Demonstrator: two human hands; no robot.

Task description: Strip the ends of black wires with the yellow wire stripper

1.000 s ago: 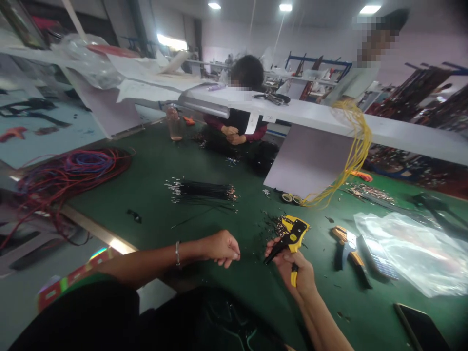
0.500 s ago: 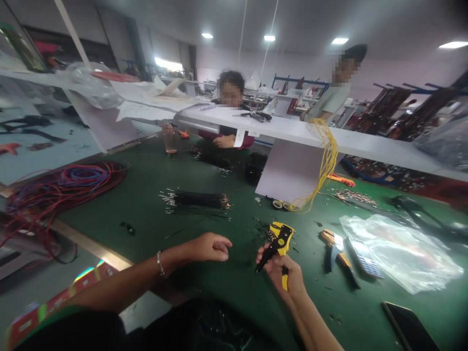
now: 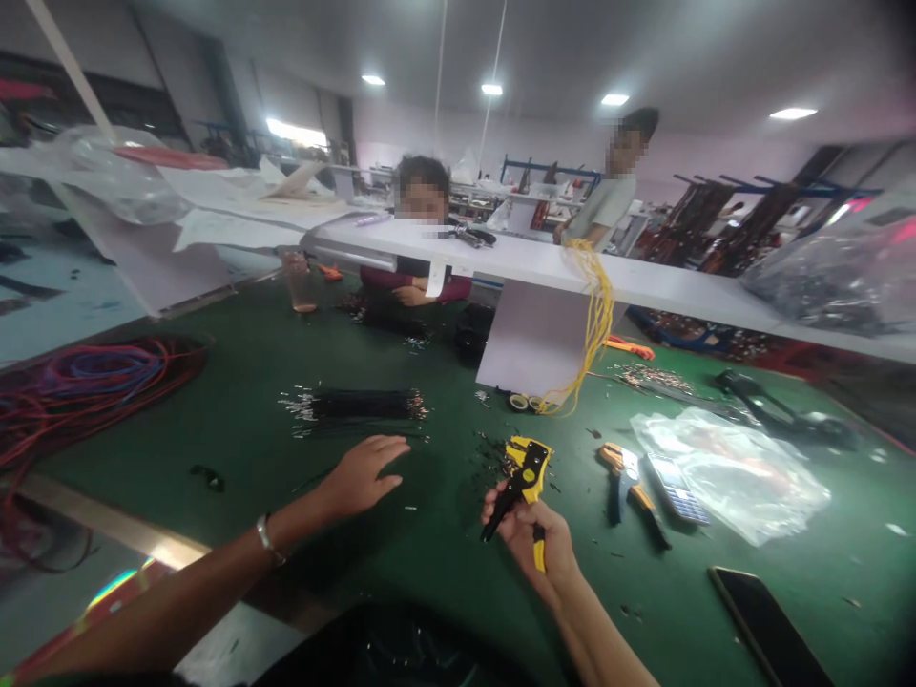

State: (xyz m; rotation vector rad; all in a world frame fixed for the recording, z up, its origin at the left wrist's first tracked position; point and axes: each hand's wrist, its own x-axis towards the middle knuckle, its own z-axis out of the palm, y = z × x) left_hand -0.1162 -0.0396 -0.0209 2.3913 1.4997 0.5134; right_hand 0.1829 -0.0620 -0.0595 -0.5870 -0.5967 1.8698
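R hand (image 3: 535,536) nearest, fingers wrapped round yellow-black wire strippers (image 3: 528,469), L hand (image 3: 366,477) w/ fingers loosely spread, empty, over green bench (image 3: 236,382), black wire bundle (image 3: 364,404) just beyond it, person's forearms (image 3: 415,289) at far side.

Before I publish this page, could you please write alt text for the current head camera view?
The right hand holds a yellow-and-black hand tool over a green table, while the open left hand hovers near a bundle of black wires. To the right lie an orange-handled tool, a clear plastic bag and a smartphone.
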